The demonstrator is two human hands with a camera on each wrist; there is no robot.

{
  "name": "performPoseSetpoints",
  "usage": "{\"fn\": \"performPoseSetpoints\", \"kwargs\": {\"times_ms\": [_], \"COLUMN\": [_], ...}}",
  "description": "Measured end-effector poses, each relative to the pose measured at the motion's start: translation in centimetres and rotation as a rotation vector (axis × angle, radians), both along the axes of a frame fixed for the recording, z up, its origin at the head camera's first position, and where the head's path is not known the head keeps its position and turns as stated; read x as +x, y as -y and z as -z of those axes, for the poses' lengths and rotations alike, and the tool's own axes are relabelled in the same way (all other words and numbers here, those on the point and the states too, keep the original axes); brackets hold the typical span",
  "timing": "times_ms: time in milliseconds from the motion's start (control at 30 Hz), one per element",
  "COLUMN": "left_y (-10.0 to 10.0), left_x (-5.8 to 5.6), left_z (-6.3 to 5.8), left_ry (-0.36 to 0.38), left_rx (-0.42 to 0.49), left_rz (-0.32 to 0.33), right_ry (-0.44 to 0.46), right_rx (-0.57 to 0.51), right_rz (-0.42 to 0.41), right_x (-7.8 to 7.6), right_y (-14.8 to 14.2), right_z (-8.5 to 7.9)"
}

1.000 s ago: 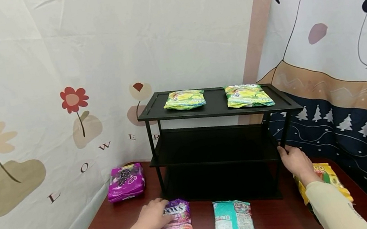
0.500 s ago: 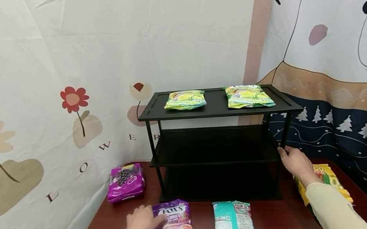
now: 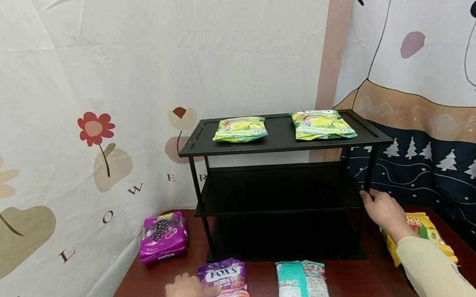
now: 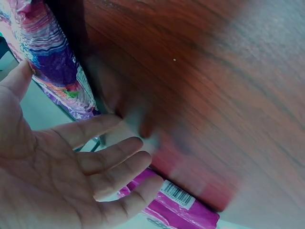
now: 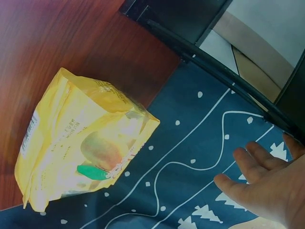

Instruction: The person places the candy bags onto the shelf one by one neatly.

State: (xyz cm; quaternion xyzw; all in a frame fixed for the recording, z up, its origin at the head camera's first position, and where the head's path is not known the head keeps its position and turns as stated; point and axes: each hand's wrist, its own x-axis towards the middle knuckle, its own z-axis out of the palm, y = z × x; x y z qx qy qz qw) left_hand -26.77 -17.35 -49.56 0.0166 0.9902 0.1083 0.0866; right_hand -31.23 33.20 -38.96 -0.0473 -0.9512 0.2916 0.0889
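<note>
My left hand (image 3: pixel 186 295) is beside a purple FOX'S candy bag (image 3: pixel 229 293) lying on the table, its thumb extended over the bag's left side. In the left wrist view, the spread fingers (image 4: pixel 119 162) of that hand hold nothing, and the thumb touches the bag's edge (image 4: pixel 52 62). My right hand (image 3: pixel 383 211) touches the right end of a black three-tier rack (image 3: pixel 275 209) at its middle shelf. In the right wrist view, loosely bent fingers (image 5: pixel 252 164) show by the rack's frame (image 5: pixel 214 71); the thumb is out of sight.
Two yellow-green bags (image 3: pixel 240 129) lie on the rack's top shelf. A teal bag (image 3: pixel 303 290) is in front of the rack, a magenta grape bag (image 3: pixel 163 236) at its left and a yellow mango bag (image 3: pixel 428 233) at its right. Printed cloth (image 3: pixel 443 159) hangs behind.
My left hand has drawn back leftward off the top of the purple candy bag, then slightly down its side. The right hand has stayed at the rack.
</note>
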Motion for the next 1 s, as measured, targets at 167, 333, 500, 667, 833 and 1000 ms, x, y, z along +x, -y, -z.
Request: {"fn": "performPoseSetpoints", "kwargs": {"times_ms": [167, 333, 500, 667, 833, 1000], "left_y": [-0.4, -0.55, -0.74, -0.9, -0.98, -1.07], "left_x": [-0.07, 0.19, 0.23, -0.08, -0.26, -0.17], "left_z": [-0.24, -0.56, -0.55, -0.38, -0.2, -0.22], "left_ry": [-0.002, -0.027, -0.064, -0.058, -0.031, -0.035], "left_rx": [0.017, 0.053, 0.106, 0.123, 0.107, 0.135], "left_rz": [0.026, 0.049, 0.069, 0.07, 0.054, 0.059], "right_ry": [-0.004, 0.0, 0.0, -0.004, 0.006, 0.022], "right_rx": [-0.002, -0.001, 0.0, 0.004, -0.002, -0.018], "right_rz": [-0.003, -0.008, -0.011, -0.011, -0.001, 0.011], "right_x": [0.0, -0.07, -0.12, -0.13, -0.14, -0.14], "right_y": [0.0, 0.01, -0.01, 0.03, -0.04, -0.1], "right_z": [0.02, 0.01, -0.01, 0.08, 0.08, 0.11]}}
